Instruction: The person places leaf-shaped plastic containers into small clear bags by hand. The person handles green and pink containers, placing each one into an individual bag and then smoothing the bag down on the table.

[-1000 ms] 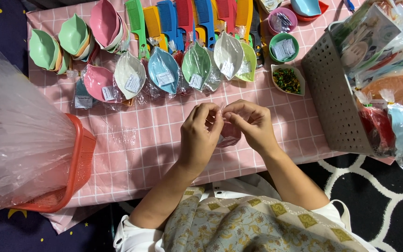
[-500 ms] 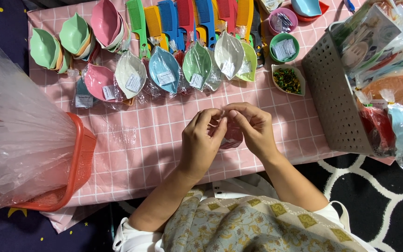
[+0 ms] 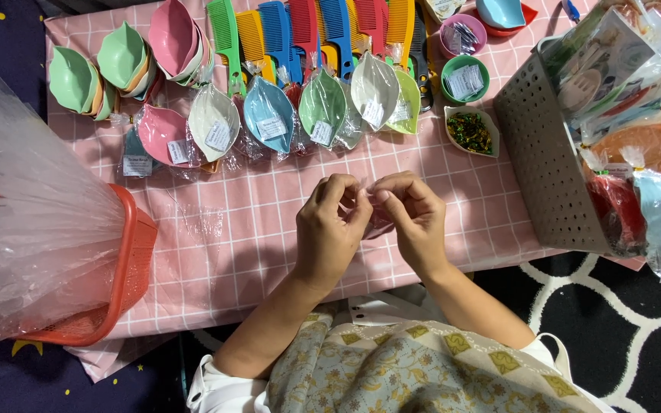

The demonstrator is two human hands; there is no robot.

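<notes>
Wrapped piece: small clear-plastic bundle (image 3: pixel 380 222), pinched between both hands above pink checked cloth (image 3: pixel 254 229)
Left hand: (image 3: pixel 330 229) fingertips pressed on its top
Right hand: (image 3: pixel 415 222) pinching same top, touching left
Nearer: equal, bundle mostly hidden
Axis: cannot tell

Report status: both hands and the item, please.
Left hand and right hand pinched together on small clear-wrapped item. Item mostly hidden. Pink checked tablecloth around it bare.

Two hands (image 3: pixel 330 229), six wrapped leaf bowls (image 3: pixel 269 122), one grey basket (image 3: pixel 545 168).
</notes>
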